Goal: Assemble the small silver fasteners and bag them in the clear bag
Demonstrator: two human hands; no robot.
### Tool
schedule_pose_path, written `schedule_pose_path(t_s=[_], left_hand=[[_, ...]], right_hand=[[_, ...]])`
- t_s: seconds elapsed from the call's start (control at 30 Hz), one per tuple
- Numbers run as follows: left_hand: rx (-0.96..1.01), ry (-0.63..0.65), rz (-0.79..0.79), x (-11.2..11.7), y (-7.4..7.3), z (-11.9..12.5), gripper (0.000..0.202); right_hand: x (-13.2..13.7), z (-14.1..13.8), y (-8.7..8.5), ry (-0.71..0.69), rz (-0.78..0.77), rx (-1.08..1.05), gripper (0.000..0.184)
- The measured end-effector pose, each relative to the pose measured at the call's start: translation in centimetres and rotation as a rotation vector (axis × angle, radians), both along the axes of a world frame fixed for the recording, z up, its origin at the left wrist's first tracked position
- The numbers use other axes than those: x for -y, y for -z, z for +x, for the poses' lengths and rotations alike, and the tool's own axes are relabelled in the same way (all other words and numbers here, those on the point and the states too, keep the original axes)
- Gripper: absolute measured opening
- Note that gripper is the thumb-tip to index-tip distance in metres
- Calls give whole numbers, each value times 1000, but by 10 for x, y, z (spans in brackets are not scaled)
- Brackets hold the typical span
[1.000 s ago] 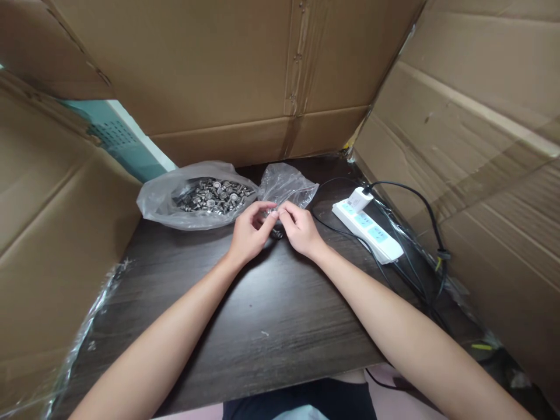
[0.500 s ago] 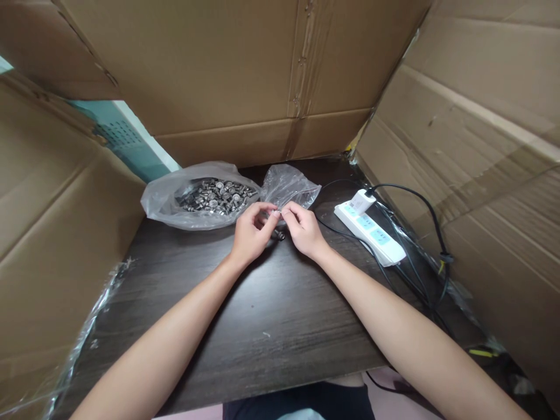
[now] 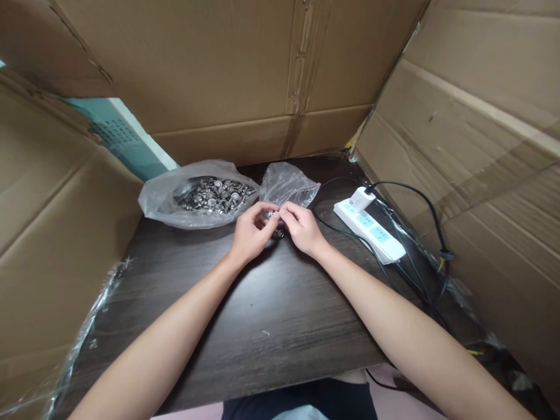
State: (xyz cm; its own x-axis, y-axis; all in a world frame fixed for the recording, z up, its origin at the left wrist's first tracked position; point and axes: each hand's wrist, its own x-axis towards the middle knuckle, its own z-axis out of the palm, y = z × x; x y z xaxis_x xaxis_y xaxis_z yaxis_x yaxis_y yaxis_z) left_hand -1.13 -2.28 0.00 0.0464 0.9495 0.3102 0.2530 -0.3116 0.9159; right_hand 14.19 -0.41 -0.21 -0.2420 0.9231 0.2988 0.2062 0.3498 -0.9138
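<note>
My left hand (image 3: pixel 254 233) and my right hand (image 3: pixel 303 228) meet fingertip to fingertip over the table. Both are closed in a pinch on a small shiny metal part (image 3: pixel 272 214), mostly covered by the fingers. Just below the left fingertips shows another small metal piece (image 3: pixel 280 234); whether it lies on the table or is held in the left hand I cannot tell. Left of the hands, an open clear plastic bag (image 3: pixel 160 201) holds many small metal parts (image 3: pixel 219 195) with round flat heads and short stems. Behind the fingers lies a second clear plastic bag (image 3: pixel 286 179), its contents unclear.
A white power strip (image 3: pixel 385 245) with a plugged-in white adapter (image 3: pixel 361 199) lies to the right, black cables (image 3: pixel 431 210) running around it. Cardboard walls (image 3: pixel 227 70) enclose the dark wood-grain table (image 3: pixel 245 326) at the back and both sides.
The fingertips have drawn slightly closer together over the small metal part. Both hands stay in the same place, and the view has shifted very slightly.
</note>
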Motion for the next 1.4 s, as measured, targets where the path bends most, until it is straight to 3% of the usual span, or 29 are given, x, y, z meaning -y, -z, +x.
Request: schedule_pose_path(t_s=[0.37,0.63,1.17,1.4], left_hand=[[-16,-45,19,2,-1,1,18],[-57,12,60,2,0,1,20],[-38,-39,-46,-1,2,-1,25],[-54,-7,64,1,0,0,24]], right_hand=[[2,-2,-1,20,10,9,30],[-2,0,-1,-20,-77,-65,30],[0,-1,-1,-3,-20,-35,32],[-1,0,0,-8,-50,-40,29]])
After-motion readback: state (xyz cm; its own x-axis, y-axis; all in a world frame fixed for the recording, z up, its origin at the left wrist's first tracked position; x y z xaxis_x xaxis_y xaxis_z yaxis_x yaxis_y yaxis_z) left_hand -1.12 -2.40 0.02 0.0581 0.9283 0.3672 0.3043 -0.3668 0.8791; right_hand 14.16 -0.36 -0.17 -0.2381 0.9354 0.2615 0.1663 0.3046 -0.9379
